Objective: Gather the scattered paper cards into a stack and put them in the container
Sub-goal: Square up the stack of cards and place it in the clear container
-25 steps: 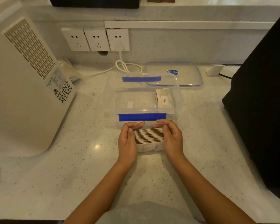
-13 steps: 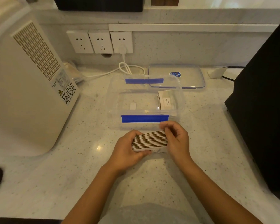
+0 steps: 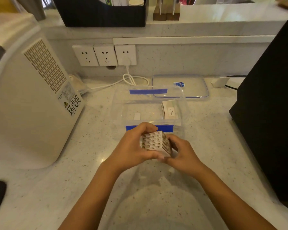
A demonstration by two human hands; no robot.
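A thick stack of paper cards [image 3: 154, 141] with striped edges is held just above the counter, in front of the container. My left hand [image 3: 133, 147] grips it from the left, thumb below and fingers curled over the top. My right hand [image 3: 181, 155] touches its right side and lower corner. The clear plastic container [image 3: 118, 105] with blue clips stands open right behind the hands. One card [image 3: 170, 109] leans inside it at the right.
The container's clear lid [image 3: 189, 87] lies behind it to the right. A large white appliance [image 3: 28, 103] stands at the left, a big black box [image 3: 269, 105] at the right. Wall sockets [image 3: 105, 54] and a white cable [image 3: 131, 80] are at the back.
The stack has been turned so its short striped edge faces me and lifted slightly. My left hand moved over the top; the camera tilted up.
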